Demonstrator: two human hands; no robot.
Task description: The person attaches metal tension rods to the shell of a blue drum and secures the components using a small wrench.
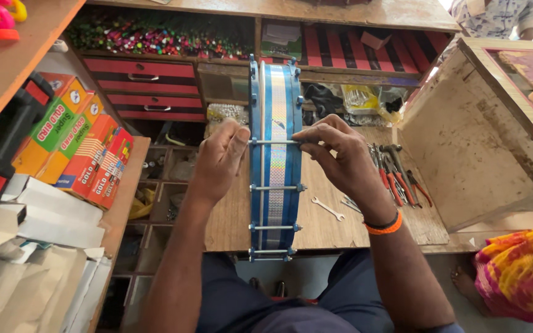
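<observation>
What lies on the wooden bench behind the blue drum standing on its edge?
Right of the blue drum, red-handled pliers and a small spanner lie on the wooden bench. Whatever lies directly behind the drum is covered.

A blue frame drum [276, 160] with a shiny holographic band stands on edge on the wooden workbench [229, 216], and the left hand [220, 157] and right hand [334, 154] pinch the two ends of one metal tension rod [272, 142] across its rim. A small spanner [327, 208] and a cluster of red-handled pliers [396, 172] lie on the bench to the right. Stacked orange and red cartons [75, 148] sit on a shelf at the left.
</observation>
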